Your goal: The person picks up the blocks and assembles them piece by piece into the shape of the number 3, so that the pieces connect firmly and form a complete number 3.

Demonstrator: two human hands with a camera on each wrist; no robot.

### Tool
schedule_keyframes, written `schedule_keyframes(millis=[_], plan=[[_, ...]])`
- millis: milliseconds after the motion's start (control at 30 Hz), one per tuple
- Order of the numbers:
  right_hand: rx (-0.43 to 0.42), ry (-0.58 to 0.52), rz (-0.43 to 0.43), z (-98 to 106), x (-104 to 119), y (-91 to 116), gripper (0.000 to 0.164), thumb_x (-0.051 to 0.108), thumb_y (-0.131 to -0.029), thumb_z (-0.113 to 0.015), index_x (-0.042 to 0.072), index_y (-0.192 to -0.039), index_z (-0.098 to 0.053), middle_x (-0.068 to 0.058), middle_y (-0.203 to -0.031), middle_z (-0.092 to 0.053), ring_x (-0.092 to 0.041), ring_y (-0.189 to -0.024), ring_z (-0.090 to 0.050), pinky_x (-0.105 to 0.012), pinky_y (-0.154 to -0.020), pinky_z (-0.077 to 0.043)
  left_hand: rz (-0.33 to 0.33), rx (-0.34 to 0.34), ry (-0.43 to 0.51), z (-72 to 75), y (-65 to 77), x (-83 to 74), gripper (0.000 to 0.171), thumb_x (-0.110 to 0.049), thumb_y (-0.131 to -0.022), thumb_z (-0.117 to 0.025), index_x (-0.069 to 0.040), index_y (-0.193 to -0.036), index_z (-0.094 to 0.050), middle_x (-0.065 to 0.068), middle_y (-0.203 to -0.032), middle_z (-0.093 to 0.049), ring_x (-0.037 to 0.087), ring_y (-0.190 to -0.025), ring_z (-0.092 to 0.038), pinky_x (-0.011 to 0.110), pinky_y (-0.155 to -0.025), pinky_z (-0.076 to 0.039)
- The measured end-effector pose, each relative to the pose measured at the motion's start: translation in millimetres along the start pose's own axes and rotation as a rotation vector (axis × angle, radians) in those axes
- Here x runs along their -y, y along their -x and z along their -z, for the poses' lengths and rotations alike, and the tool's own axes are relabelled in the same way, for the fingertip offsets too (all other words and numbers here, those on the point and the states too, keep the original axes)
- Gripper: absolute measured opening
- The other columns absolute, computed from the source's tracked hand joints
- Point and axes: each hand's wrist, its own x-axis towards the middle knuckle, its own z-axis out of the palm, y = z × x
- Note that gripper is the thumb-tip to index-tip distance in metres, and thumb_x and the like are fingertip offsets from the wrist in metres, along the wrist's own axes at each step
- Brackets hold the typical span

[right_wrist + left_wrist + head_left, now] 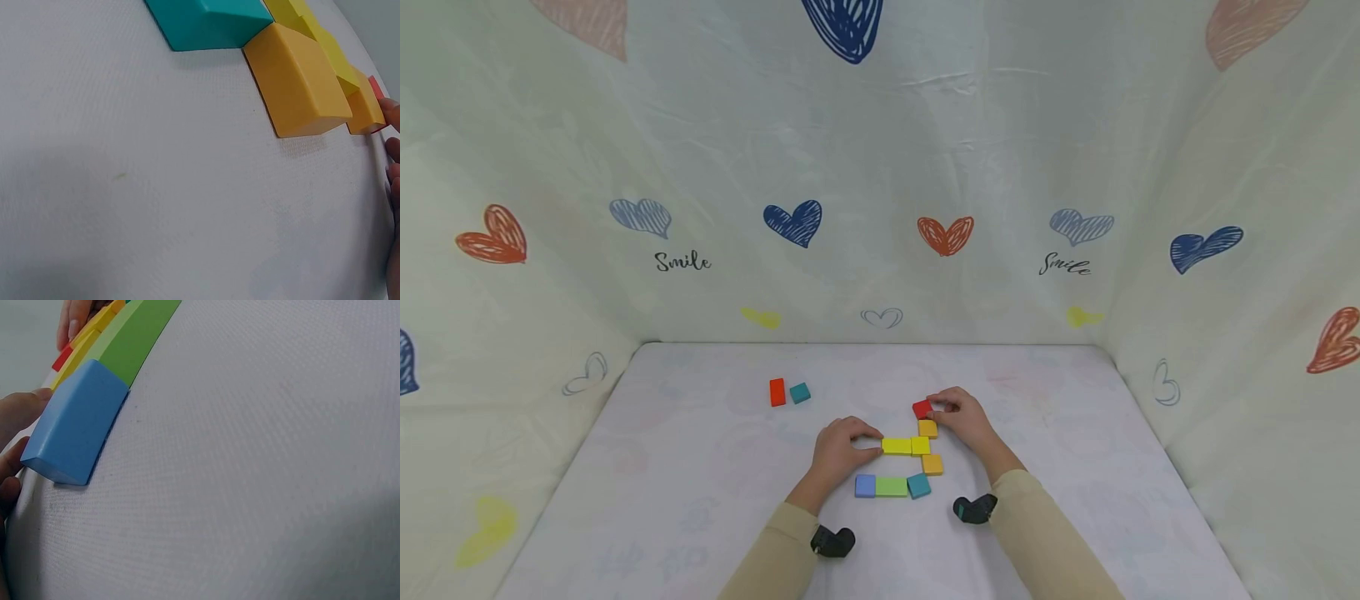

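In the head view, my right hand pinches a red block at the far end of a column of blocks. Just nearer than it sits an orange block, then a small yellow block and another orange block. My left hand has thumb and index finger pinching the left end of a longer yellow block, which butts against the small yellow one. Along the near side lie a blue block, a green block and a teal block, the teal one slightly turned.
Farther back on the left of the white table lie a red-orange block and a second teal block. A curtain with printed hearts encloses the table's back and sides. Black wrist devices are worn over both sleeves.
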Motion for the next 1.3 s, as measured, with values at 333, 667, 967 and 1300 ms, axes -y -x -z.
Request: schedule_keyframes(millis=[333,667,967,1300], plan=[[-0.004,-0.008,-0.007,-0.4,2.1,2.8,0.027,0.015,-0.085,-0.076,0.015,-0.112,-0.074,0.0,-0.1,-0.058,-0.021,-0.086,-0.049,-0.03,-0.071,-0.045,-0.013,-0.005,0.01,1.5,1.6,-0.6,0.018,-0.03,-0.081,-0.079,-0.028,-0.099,-0.076,-0.012,-0.098,-0.063,0.015,-0.096,-0.054,0.04,-0.086,-0.044],[-0.013,-0.014,-0.011,-1.6,1.5,2.9,0.026,0.015,-0.084,-0.077,0.015,-0.11,-0.074,0.0,-0.098,-0.058,-0.022,-0.086,-0.048,-0.03,-0.07,-0.044,-0.015,-0.008,0.014,1.2,1.9,-0.8,0.018,-0.029,-0.081,-0.08,-0.028,-0.099,-0.076,-0.012,-0.099,-0.063,0.016,-0.097,-0.054,0.041,-0.087,-0.043],[-0.017,-0.008,-0.011,-1.7,0.4,1.6,0.026,0.016,-0.084,-0.077,0.015,-0.11,-0.074,-0.002,-0.097,-0.058,-0.023,-0.085,-0.049,-0.03,-0.07,-0.044,-0.005,-0.004,-0.003,1.6,1.7,-1.7,0.018,-0.029,-0.081,-0.08,-0.028,-0.098,-0.076,-0.011,-0.099,-0.064,0.017,-0.098,-0.054,0.041,-0.087,-0.044],[-0.023,-0.013,-0.015,-0.6,0.3,1.4,0.026,0.016,-0.083,-0.078,0.016,-0.109,-0.075,-0.001,-0.098,-0.059,-0.023,-0.086,-0.049,-0.029,-0.071,-0.045,-0.006,-0.009,-0.007,1.0,1.4,-2.1,0.018,-0.029,-0.081,-0.08,-0.028,-0.098,-0.076,-0.011,-0.099,-0.063,0.016,-0.097,-0.054,0.041,-0.087,-0.044]])
